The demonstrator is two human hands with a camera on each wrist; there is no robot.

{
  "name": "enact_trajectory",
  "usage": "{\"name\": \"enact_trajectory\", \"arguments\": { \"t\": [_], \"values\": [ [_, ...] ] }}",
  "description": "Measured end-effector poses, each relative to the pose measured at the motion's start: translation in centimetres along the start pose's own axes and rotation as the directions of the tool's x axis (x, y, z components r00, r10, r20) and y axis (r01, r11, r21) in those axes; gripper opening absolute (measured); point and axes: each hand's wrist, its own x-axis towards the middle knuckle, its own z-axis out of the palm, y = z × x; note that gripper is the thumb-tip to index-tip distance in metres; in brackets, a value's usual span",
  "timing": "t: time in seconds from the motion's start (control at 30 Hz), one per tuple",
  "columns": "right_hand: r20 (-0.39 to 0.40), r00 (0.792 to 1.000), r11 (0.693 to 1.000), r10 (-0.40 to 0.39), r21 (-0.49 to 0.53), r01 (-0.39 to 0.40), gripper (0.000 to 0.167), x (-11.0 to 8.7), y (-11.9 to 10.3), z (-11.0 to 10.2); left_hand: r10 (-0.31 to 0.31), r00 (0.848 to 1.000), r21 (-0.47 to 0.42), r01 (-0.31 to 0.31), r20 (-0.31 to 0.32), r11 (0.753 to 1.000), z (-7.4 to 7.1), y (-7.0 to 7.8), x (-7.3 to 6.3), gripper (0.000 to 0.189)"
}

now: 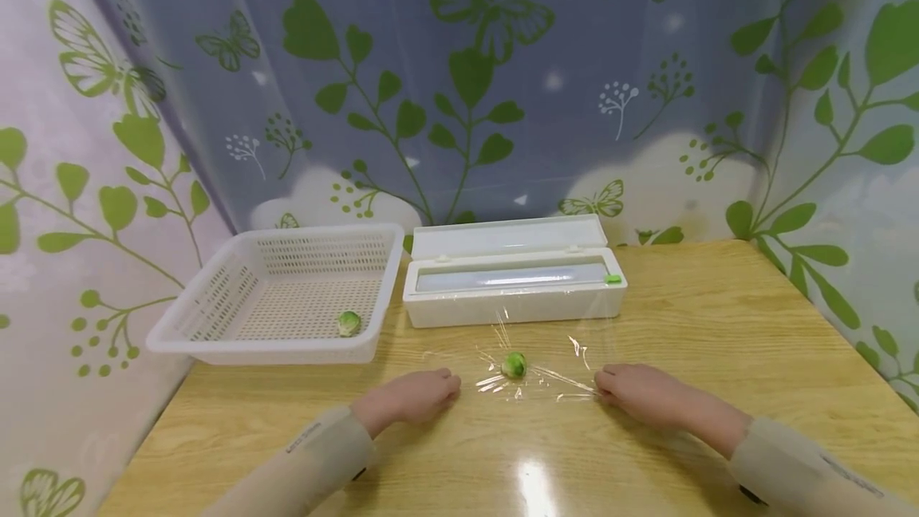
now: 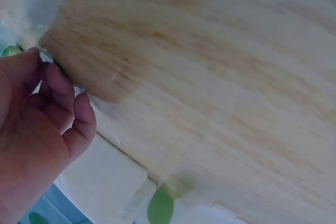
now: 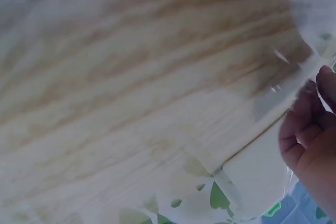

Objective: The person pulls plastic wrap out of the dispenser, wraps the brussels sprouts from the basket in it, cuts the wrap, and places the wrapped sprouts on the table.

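A green Brussels sprout [image 1: 514,365] sits on the wooden table with clear plastic wrap [image 1: 574,353] spread about it, its creases catching the light. The wrap stretches back toward a white dispenser box [image 1: 513,309] whose lid stands up. To the left of the sprout, my left hand [image 1: 412,397] pinches an edge of the wrap between thumb and fingers; the left wrist view shows the curled fingers [image 2: 58,90]. On the other side my right hand [image 1: 642,393] pinches the wrap's right corner, pulling creases from the sprout. In the right wrist view its fingers [image 3: 302,121] are curled too.
A white perforated basket [image 1: 273,353] stands at the back left with another Brussels sprout [image 1: 349,323] inside. A roll [image 1: 511,278] lies in the dispenser, and a green slider [image 1: 613,279] sits at its right end. Behind the table hangs a leaf-patterned curtain [image 1: 402,158].
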Motion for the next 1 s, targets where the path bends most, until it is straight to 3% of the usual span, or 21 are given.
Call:
{"name": "enact_trajectory", "arguments": {
  "t": [0.13,0.27,0.37,0.43,0.5,0.63,0.7,0.8,1.0],
  "values": [
    [-0.148,0.986,0.997,-0.075,-0.029,0.072,0.027,0.0,0.1,-0.4,-0.02,1.0,-0.063,0.02,-0.005,0.998,-0.1,0.1,0.0,0.014],
    [-0.299,0.938,0.984,-0.178,-0.056,0.169,0.027,0.5,0.4,-1.0,-0.044,0.999,-0.086,0.044,-0.003,0.995,-0.2,0.1,0.1,0.029],
    [-0.349,0.914,0.978,-0.208,-0.051,0.203,0.033,1.0,0.5,-1.3,-0.066,0.998,-0.056,0.065,-0.006,0.996,-0.1,0.2,0.3,0.03],
    [-0.344,0.918,0.979,-0.197,-0.024,0.201,0.031,1.2,0.6,-1.4,-0.076,0.997,-0.031,0.076,-0.02,0.997,0.0,0.3,0.5,0.026],
    [-0.303,0.942,0.986,-0.144,0.04,0.163,0.026,1.3,0.6,-1.5,-0.079,0.996,0.003,0.079,-0.045,0.997,-0.1,0.4,0.7,0.02],
    [-0.179,0.984,0.986,0.014,0.168,0.017,0.03,1.4,0.7,-1.7,-0.074,0.992,0.095,0.084,-0.107,0.992,-0.2,0.7,0.8,0.008],
    [-0.139,0.988,0.977,0.073,0.209,-0.043,0.029,1.5,0.8,-1.6,-0.074,0.989,0.128,0.09,-0.125,0.988,-0.2,0.7,0.8,0.007],
    [-0.143,0.984,0.969,0.108,0.235,-0.072,0.027,1.6,0.9,-1.5,-0.07,0.988,0.148,0.091,-0.138,0.985,-0.1,0.6,0.9,0.009],
    [-0.116,0.983,0.958,0.146,0.265,-0.111,0.022,1.5,1.2,-1.6,-0.113,0.979,0.01,0.116,-0.171,0.993,-0.5,0.1,1.1,0.013]
  ]
}}
